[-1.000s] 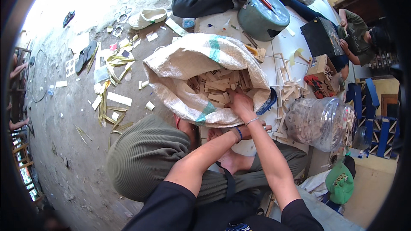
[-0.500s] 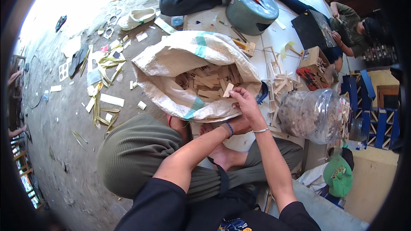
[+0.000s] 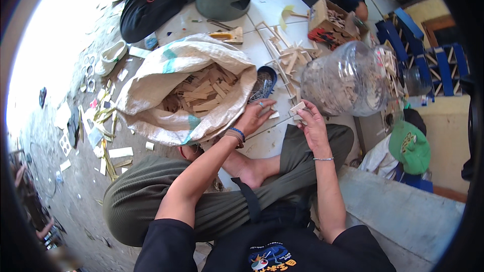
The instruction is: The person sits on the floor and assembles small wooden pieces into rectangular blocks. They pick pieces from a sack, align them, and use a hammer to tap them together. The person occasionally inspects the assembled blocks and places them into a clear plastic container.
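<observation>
One small wooden piece (image 3: pixel 298 107), slanting up-right, is pinched by your right hand (image 3: pixel 315 128), right of frame centre; left of it, your left hand (image 3: pixel 250 118), nearer the sack (image 3: pixel 151 121), has fingers at a pale piece (image 3: pixel 274 115), grip unclear.

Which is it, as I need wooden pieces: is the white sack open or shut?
Open: the white sack has its mouth spread wide, and wooden pieces show inside.

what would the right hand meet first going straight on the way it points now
Holding a small pale flat piece, the right hand would probably meet the loose heap of thin pale wooden strips first, though depth is unclear.
</observation>
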Tool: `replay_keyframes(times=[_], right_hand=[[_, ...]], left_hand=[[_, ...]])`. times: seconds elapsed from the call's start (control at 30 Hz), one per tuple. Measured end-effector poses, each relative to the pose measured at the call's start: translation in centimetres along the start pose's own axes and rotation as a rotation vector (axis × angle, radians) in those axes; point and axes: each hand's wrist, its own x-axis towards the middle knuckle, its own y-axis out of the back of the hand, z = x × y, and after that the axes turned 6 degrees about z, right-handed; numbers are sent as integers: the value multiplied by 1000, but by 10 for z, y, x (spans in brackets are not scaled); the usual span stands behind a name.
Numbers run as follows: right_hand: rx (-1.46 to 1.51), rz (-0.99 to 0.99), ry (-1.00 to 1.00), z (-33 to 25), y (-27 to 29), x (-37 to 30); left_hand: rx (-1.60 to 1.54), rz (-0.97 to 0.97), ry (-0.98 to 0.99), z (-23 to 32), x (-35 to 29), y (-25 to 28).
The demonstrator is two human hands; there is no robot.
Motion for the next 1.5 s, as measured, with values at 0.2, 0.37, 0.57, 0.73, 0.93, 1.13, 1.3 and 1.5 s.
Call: replay_keyframes(times=[0.2, 0.37, 0.57, 0.73, 0.93, 1.13, 1.3, 1.5], right_hand=[[-63, 114, -106, 43, 34, -7], [5, 85, -119, 54, 31, -9], [1, 33, -49, 51, 22, -3], [-6, -2, -21, 50, 7, 0], [-247, -89, 129, 51, 3, 6], [-329, -124, 154, 49, 2, 13], [-364, -141, 186, 50, 0, 17], [-371, -130, 219, 50, 0, 18]], left_hand=[[-31, -142, 237, 6, 11, 4], [1, -185, 225, 23, 8, 5], [-45, -271, 310, 27, 9, 7], [-119, -278, 408, 25, 6, 6], [-133, -275, 379, 22, 5, 6], [-154, -268, 374, 22, 5, 8], [-141, -250, 388, 22, 5, 8], [-95, -251, 309, 21, 6, 9]])
